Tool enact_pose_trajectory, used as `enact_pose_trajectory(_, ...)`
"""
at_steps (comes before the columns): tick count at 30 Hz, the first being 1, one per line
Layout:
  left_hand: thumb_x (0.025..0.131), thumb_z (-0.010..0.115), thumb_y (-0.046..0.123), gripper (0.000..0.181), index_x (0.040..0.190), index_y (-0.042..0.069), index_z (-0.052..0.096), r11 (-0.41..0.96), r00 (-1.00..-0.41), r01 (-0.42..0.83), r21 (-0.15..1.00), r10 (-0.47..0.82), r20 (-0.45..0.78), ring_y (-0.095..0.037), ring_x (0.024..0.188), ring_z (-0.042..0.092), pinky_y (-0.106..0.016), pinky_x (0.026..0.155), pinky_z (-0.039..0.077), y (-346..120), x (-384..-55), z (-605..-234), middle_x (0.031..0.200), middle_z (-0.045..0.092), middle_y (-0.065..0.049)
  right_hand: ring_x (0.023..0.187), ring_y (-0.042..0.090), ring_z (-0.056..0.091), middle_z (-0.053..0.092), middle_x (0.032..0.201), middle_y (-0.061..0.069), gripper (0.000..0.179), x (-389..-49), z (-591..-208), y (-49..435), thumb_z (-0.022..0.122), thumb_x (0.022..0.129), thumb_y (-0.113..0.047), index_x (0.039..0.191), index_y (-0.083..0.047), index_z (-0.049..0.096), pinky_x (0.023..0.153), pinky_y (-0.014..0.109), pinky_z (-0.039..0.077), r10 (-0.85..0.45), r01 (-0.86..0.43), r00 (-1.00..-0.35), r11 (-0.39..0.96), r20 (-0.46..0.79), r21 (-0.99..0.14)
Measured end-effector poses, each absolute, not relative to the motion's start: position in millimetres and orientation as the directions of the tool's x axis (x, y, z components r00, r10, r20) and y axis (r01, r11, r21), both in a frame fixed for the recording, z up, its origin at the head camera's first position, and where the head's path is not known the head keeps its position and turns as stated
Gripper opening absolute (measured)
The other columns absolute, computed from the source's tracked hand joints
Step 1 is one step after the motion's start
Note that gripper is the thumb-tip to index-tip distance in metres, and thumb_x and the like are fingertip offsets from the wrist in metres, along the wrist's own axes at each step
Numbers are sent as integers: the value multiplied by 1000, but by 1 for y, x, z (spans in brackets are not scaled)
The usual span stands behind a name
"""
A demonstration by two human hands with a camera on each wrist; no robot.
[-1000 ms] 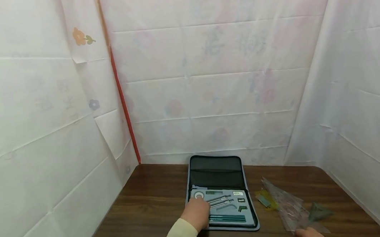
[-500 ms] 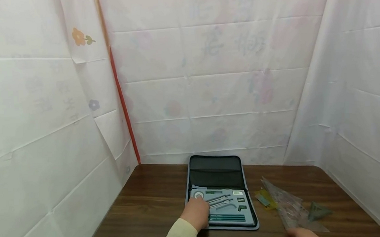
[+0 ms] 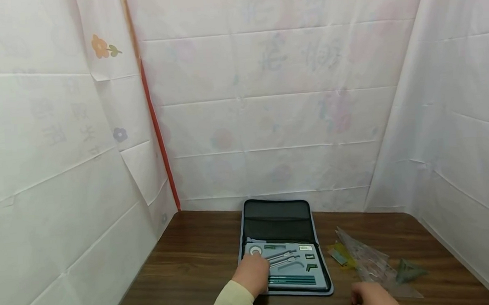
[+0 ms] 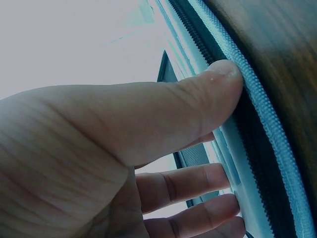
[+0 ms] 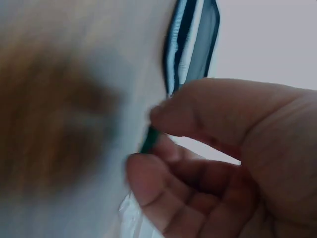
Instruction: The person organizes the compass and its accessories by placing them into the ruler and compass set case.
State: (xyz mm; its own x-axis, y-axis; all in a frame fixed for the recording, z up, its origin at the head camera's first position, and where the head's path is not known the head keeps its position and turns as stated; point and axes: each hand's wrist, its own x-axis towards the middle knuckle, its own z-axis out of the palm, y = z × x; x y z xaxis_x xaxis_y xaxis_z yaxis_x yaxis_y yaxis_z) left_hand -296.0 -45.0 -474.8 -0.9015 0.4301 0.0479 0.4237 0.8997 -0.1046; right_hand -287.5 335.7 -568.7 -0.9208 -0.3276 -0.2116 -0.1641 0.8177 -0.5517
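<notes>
A zippered drawing-set case (image 3: 277,210) lies unfolded on the wooden table, its black lid at the back. Its grey tray holds silver compasses (image 3: 284,261), dark green pencils (image 3: 292,280) and a white ring (image 3: 255,250). My left hand (image 3: 252,274) rests on the case's left side. In the left wrist view the thumb touches the zipper edge (image 4: 267,119) while the other fingers reach toward the tray, nearly straight. To the right of the case, my right hand (image 3: 374,297) is above the table. Its thumb and forefinger pinch a small green piece (image 5: 149,140), mostly hidden by the fingertips.
Clear plastic set squares (image 3: 366,259) lie beyond the right hand. A yellow sheet with a pale green piece (image 3: 339,257) sits beside the case, and a crumpled dark green item (image 3: 410,271) lies farther right. White sheeting (image 3: 276,123) encloses the table.
My right hand has moved left, from the near corner of the set squares toward the case. The left hand and the case have stayed in place.
</notes>
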Motion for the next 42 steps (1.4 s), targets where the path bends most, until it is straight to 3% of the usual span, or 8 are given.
enact_pose_trajectory(4, 70, 99, 35, 36, 95, 15, 81, 907, -908, 412, -85, 416, 46, -27, 88, 67, -43, 86, 60, -46, -296, -473, 93, 71, -9, 71, 16, 51, 61, 81, -2, 14, -271, -513, 293, 78, 89, -7, 85, -18, 70, 64, 35, 44, -177, -117, -982, 854, -72, -507)
enact_pose_trajectory(7, 71, 98, 34, 35, 96, 16, 81, 910, -911, 408, -79, 411, 36, -27, 90, 67, -43, 86, 60, -46, -296, -474, 94, 71, -9, 74, 16, 49, 57, 84, -2, 17, -264, -483, 263, 79, 87, -3, 83, -17, 70, 66, 33, 44, -94, -119, -993, 864, 75, -488)
enact_pose_trajectory(14, 69, 100, 34, 36, 92, 16, 80, 912, -912, 403, -70, 407, 50, -29, 90, 68, -43, 83, 61, -46, -295, -477, 94, 71, -9, 79, 9, 54, 60, 89, -5, 20, -275, -463, 226, 75, 87, 2, 88, -18, 74, 69, 29, 49, -57, -187, -967, 823, 250, -536)
enact_pose_trajectory(19, 72, 97, 30, 33, 97, 15, 81, 913, -912, 405, -59, 407, 47, -29, 90, 67, -43, 81, 61, -47, -294, -476, 95, 70, -11, 83, 11, 57, 62, 94, -3, 17, -292, -462, 206, 75, 91, 1, 93, -15, 74, 72, 32, 52, -100, -228, -968, 735, 230, -638)
enact_pose_trajectory(25, 78, 92, 26, 25, 99, 15, 81, 908, -907, 418, -32, 419, 33, -30, 92, 67, -45, 80, 61, -47, -294, -473, 96, 70, -11, 79, 15, 57, 68, 93, -4, 5, -314, -464, 189, 76, 98, -11, 97, -14, 73, 70, 37, 49, -110, -175, -984, 694, 137, -699)
enact_pose_trajectory(31, 73, 96, 32, 33, 98, 17, 80, 909, -909, 417, -20, 417, 19, -29, 89, 65, -44, 78, 60, -46, -296, -471, 94, 68, -9, 71, 17, 54, 66, 85, -1, 6, -338, -470, 180, 74, 100, -13, 95, -13, 72, 66, 36, 46, -158, -199, -980, 726, 123, -658)
enact_pose_trajectory(37, 72, 97, 35, 33, 95, 18, 79, 911, -911, 411, -26, 412, 15, -28, 88, 64, -44, 78, 59, -46, -298, -472, 93, 67, -8, 82, 13, 63, 75, 96, -2, 6, -357, -471, 167, 74, 99, -10, 101, -13, 79, 75, 41, 57, -235, -283, -959, 781, 158, -556)
enact_pose_trajectory(42, 72, 97, 37, 33, 92, 19, 78, 906, -906, 421, -37, 422, 19, -27, 84, 63, -42, 75, 59, -48, -299, -475, 90, 66, -7, 81, 13, 64, 75, 96, -2, 5, -369, -472, 154, 76, 98, -10, 97, -14, 78, 74, 42, 57, -292, -337, -942, 819, 168, -465)
